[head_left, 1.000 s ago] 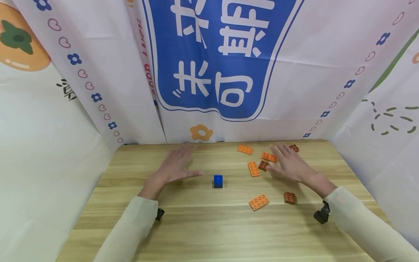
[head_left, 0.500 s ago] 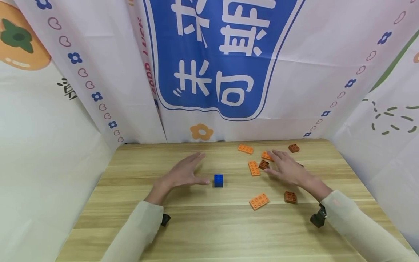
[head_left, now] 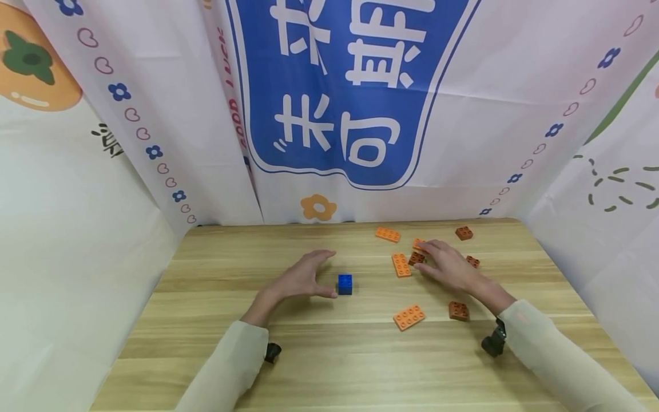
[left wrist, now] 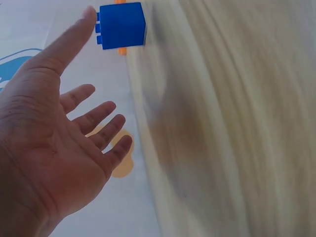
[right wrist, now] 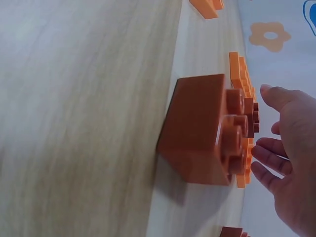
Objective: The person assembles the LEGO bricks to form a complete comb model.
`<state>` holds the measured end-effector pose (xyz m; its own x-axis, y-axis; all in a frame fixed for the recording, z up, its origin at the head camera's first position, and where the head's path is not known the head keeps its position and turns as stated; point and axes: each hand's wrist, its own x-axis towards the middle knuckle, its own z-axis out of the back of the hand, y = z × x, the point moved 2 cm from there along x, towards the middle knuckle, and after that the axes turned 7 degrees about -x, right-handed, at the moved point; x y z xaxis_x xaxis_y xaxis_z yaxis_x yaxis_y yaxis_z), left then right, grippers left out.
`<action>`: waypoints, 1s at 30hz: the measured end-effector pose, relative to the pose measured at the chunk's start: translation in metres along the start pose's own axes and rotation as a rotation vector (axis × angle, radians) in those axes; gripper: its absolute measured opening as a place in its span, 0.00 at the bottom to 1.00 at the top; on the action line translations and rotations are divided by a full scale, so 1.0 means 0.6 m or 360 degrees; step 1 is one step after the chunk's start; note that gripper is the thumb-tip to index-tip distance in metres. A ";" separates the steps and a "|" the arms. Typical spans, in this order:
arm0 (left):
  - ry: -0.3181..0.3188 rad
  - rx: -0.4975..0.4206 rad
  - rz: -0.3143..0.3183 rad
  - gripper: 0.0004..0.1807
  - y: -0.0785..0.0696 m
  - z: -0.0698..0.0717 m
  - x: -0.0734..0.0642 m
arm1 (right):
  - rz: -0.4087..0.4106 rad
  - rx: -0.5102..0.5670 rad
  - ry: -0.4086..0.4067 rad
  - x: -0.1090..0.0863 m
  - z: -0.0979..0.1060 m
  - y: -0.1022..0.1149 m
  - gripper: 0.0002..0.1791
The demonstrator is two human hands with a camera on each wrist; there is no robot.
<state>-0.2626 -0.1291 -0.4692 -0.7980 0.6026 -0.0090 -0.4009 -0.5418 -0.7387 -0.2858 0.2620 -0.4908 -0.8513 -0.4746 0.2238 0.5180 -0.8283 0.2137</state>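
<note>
A blue toy building brick (head_left: pixel 345 284) stands mid-table, its side and studs showing in the left wrist view. My left hand (head_left: pixel 301 277) is spread just left of it, thumb tip close to the brick and fingers apart from it. Over on the right, my right hand (head_left: pixel 448 266) hovers with loosely bent fingers above a flat orange brick (head_left: pixel 419 245), partly hiding it. Beside its thumb sits a brown brick (head_left: pixel 416 259); whether they touch, I cannot tell. Nothing is held in either palm. Another brown brick (right wrist: pixel 197 128) looms large in the right wrist view.
More flat orange bricks lie around: one at the back (head_left: pixel 388 234), one upright-angled orange brick (head_left: pixel 401 265), and a nearer orange brick (head_left: pixel 409 317). Brown bricks (head_left: pixel 464 233) also lie right of my right hand. A printed cloth (head_left: pixel 463 149) walls the wooden table (head_left: pixel 334 366).
My left hand has come rightward and nearer, closing in on the blue brick. My right hand has drawn slightly left and nearer, its fingers more bent. The bricks stay put.
</note>
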 end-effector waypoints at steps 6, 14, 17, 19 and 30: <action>-0.0036 -0.0058 -0.0015 0.49 -0.003 -0.012 0.006 | 0.0018 0.0068 -0.0056 0.007 -0.004 -0.005 0.31; -0.0044 -0.0075 -0.0006 0.40 -0.008 -0.021 0.011 | 0.0016 0.0142 -0.0021 0.010 -0.007 -0.007 0.28; -0.0047 -0.0079 0.0011 0.38 -0.008 -0.024 0.012 | 0.0022 0.0141 -0.0026 0.011 -0.008 -0.007 0.27; -0.0042 -0.0102 0.0028 0.36 -0.007 -0.026 0.013 | 0.0009 0.0150 -0.0025 0.012 -0.008 -0.007 0.26; -0.0047 -0.0149 0.0076 0.27 -0.005 -0.041 0.022 | -0.0011 0.0159 -0.0032 0.013 -0.013 -0.012 0.23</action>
<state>-0.2610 -0.1051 -0.4837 -0.8288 0.5588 -0.0269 -0.3192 -0.5118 -0.7976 -0.2971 0.2617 -0.4983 -0.8534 -0.4623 0.2410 0.5190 -0.7970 0.3090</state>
